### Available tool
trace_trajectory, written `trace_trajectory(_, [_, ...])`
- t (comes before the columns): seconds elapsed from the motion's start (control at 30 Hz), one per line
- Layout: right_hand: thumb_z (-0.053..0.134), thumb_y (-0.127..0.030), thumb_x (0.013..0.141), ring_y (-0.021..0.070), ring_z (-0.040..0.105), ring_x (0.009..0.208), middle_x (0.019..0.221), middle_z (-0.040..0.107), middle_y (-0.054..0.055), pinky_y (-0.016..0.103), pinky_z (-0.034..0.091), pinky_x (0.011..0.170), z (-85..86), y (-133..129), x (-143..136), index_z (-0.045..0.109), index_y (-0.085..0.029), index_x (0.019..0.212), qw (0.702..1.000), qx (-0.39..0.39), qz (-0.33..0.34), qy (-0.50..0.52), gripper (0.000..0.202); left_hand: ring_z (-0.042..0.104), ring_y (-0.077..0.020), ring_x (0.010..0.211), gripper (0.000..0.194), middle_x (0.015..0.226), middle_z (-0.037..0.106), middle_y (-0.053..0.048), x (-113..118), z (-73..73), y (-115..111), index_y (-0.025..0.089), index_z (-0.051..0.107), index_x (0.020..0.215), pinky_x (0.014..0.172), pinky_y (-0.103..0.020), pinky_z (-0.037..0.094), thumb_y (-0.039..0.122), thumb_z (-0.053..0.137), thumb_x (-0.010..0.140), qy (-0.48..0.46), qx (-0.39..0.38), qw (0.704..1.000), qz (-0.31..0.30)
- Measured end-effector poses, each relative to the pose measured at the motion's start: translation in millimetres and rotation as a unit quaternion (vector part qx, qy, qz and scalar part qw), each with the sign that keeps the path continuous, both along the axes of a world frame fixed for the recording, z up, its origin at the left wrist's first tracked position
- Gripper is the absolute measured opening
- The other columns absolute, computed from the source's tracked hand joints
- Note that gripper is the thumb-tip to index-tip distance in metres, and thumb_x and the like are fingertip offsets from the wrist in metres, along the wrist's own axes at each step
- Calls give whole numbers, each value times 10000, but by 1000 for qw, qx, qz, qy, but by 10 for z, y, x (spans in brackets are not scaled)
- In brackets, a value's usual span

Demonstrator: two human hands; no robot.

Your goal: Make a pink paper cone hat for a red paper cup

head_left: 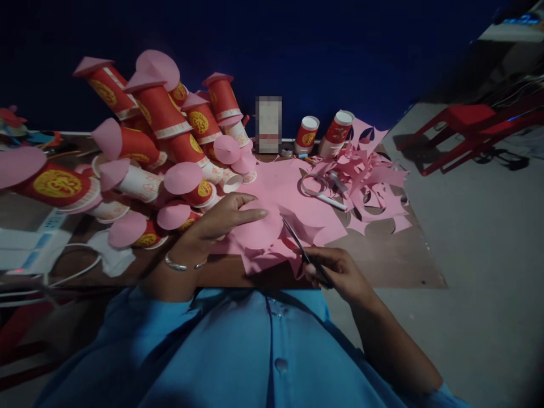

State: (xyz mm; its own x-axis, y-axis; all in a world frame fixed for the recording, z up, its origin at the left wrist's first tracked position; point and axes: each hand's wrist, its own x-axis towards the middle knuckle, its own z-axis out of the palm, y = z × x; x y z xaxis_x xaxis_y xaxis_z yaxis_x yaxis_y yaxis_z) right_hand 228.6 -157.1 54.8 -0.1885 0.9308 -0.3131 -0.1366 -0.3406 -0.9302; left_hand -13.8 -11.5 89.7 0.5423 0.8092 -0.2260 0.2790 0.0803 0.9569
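A round piece of pink paper (260, 228) is pinched between the thumb and fingers of my left hand (227, 217), near the table's front edge. My right hand (334, 269) is closed round the handles of dark scissors (297, 237), whose blades point up and left to the right edge of the round paper. Pink paper with cut edges hangs beside and below the blades. Under both hands lies a large pink sheet (276, 178), partly hidden by them.
Many red and white paper cups with pink cones (164, 113) crowd the table's left. Pink scraps (369, 181), a tape-like ring (314, 184) and a white pen (332, 202) lie right. Two cups (307, 136) stand behind. A red stool (463, 127) is far right; white cables (76, 277) lie left.
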Motion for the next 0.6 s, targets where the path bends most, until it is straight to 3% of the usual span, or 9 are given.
trace_trajectory(0.23, [926, -523, 740, 85, 506, 456, 559, 588, -34, 194, 379, 398, -126, 72, -37, 833, -158, 1117, 1000, 0, -13, 28, 533, 616, -187, 750, 343, 762, 691, 0, -13, -97, 8, 170, 739, 774, 729, -296, 492, 491, 855, 732, 29, 35, 999, -17])
trace_trajectory(0.4, [931, -529, 727, 103, 554, 498, 600, 630, -21, 224, 467, 456, -184, 163, -74, 834, -171, 1150, 1000, 14, -18, 17, 562, 560, -175, 738, 376, 726, 624, 12, 13, -15, 0, 173, 687, 730, 699, -287, 463, 513, 846, 718, 42, 43, 998, -22])
trace_trajectory(0.6, [922, -501, 731, 93, 494, 596, 681, 636, -13, 214, 425, 513, -165, 282, -54, 858, -194, 1096, 999, 48, -19, -7, 480, 500, -156, 670, 396, 661, 528, 32, -13, 44, 53, 188, 605, 649, 653, -291, 404, 518, 794, 759, 70, 73, 994, -47])
